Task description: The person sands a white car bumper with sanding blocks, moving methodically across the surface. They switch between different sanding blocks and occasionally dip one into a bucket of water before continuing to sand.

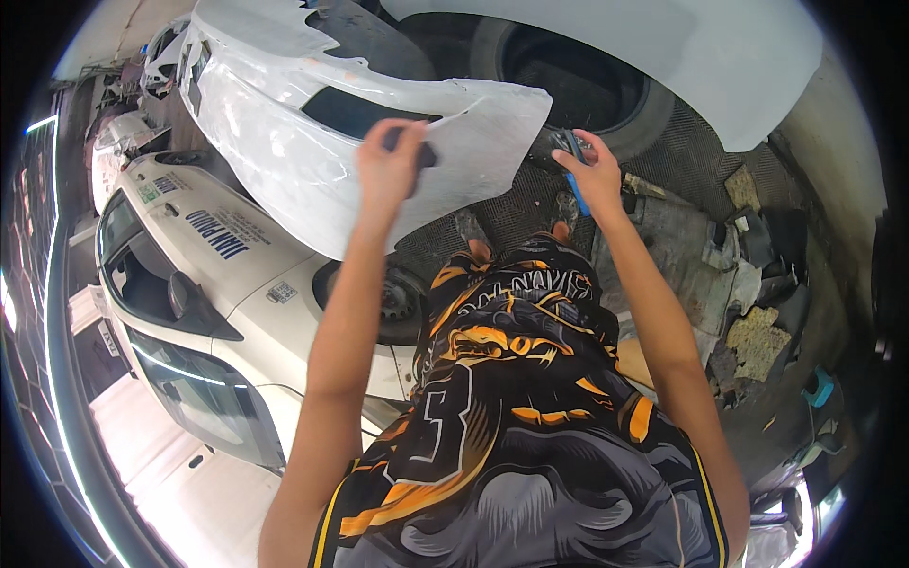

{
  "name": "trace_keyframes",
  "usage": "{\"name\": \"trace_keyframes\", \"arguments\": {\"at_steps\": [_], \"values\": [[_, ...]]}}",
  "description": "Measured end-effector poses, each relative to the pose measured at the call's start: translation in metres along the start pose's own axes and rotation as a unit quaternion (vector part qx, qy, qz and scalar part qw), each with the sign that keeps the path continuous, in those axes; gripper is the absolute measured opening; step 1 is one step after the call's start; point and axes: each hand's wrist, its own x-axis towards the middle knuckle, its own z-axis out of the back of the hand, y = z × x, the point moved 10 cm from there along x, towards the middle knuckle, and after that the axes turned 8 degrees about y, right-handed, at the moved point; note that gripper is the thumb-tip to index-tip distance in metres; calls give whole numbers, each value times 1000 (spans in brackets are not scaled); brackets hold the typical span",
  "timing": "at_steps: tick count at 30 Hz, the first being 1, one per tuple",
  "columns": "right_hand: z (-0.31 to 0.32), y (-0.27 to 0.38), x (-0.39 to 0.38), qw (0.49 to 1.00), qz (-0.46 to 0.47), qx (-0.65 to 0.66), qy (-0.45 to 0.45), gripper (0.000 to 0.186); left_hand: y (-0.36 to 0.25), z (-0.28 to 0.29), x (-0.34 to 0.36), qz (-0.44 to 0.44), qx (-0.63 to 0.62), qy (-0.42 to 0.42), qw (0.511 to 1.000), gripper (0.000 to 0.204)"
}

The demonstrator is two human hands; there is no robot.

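Observation:
In front of me is a white bumper (256,142) with a dark slot-like opening and greyish patches on its surface. My left hand (390,170) is closed around a dark, flat pad (426,156) over the bumper's right part; whether the pad touches the surface I cannot tell. Just off the bumper's pointed right end, my right hand (595,173) grips a slim blue-and-dark object (577,192). Its exact kind is unclear, as the fingers cover part of it.
A cream car (218,237) with dark lettering stands to the left. Beyond the bumper lies a black tyre (644,114), and a large white panel (701,57) hangs over it. Worn sheets (653,256) and crumbly foam pieces (757,341) litter the floor at right.

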Motion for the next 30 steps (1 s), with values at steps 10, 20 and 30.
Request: {"name": "trace_keyframes", "arguments": {"at_steps": [10,20,30], "values": [[-152,103,-41,959,224,-143,-101,38,7,94,31,-233,455,116,851,57],[-210,111,-85,958,232,73,-152,62,45,61,36,-125,53,342,930,59],[-239,85,-121,942,94,302,-113,62,77,44,-26,-140,38,361,921,44]]}}
